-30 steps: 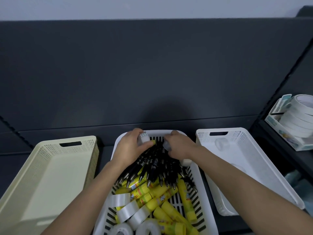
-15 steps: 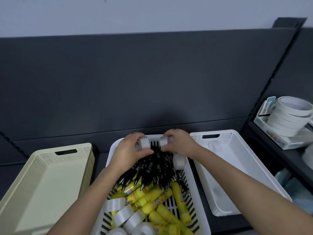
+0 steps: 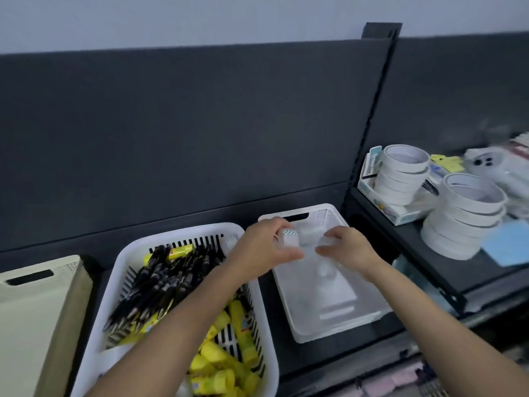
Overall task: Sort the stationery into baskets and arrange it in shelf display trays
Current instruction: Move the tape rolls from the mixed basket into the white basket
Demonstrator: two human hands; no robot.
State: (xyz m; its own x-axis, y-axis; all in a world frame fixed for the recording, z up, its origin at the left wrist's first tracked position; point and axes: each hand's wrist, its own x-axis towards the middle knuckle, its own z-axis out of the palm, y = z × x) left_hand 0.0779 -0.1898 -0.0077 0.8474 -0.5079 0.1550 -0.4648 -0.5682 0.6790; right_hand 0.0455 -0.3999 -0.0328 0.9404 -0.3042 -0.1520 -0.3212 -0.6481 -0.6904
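Observation:
Both my hands hover over the far end of the plain white basket (image 3: 320, 335) on the right. My left hand (image 3: 262, 249) pinches a small clear tape roll (image 3: 290, 238). Just right of it, my right hand (image 3: 353, 250) is curled around another small clear tape roll (image 3: 327, 241), which is blurred. A faint pale roll (image 3: 325, 271) shows inside that basket below my hands. The slotted white basket (image 3: 183, 232) in the middle holds several black pens (image 3: 160, 282) and yellow glue sticks (image 3: 239, 325); my left forearm crosses over it.
A cream basket (image 3: 37, 310) stands at the left. On the black shelf to the right are two stacks of white tape rolls (image 3: 400, 174) (image 3: 469, 209), a blue sheet (image 3: 509, 247) and bagged items. A dark back panel and an upright post (image 3: 375, 110) rise behind the baskets.
Both hands have moved right, from above the pens in the middle basket to above the right white basket, each carrying a tape roll. The view has swung right too.

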